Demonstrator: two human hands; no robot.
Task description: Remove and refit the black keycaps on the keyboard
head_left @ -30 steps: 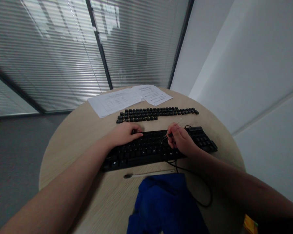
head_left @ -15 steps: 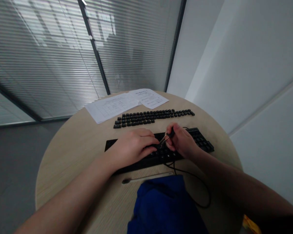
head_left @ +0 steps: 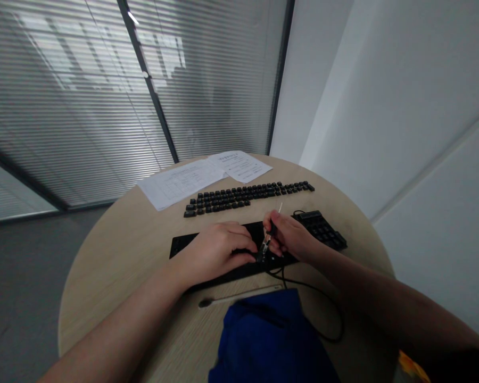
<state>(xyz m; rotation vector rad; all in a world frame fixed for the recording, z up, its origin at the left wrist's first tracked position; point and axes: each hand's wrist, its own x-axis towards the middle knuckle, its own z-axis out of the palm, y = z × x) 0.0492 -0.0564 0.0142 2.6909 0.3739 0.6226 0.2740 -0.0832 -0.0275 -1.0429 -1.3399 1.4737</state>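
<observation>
A black keyboard (head_left: 223, 278) lies across the round table, many of its keys gone from the part by my hands. My right hand (head_left: 289, 234) is closed around a keycap puller (head_left: 266, 240) with a dark handle and metal prongs angled down; a thin wire sticks up from its top end. Over the left half of the keyboard rests my left hand (head_left: 219, 247), its thumb and fingertips pinched at the prongs' lower end on a small black keycap (head_left: 259, 257), partly hidden by the fingers.
Rows of loose keycaps (head_left: 239, 196) lie beyond the keyboard, with printed sheets (head_left: 183, 180) behind them. Nearer me are a thin brush-like stick (head_left: 239, 296), a black cable (head_left: 323, 290) and blue cloth (head_left: 271, 335). The pale table (head_left: 99, 282) curves near a white wall.
The keycap puller has swung more upright, its prongs now lower and its wire end showing above my right hand. My left hand has stayed nearly in place, and the view has shifted slightly.
</observation>
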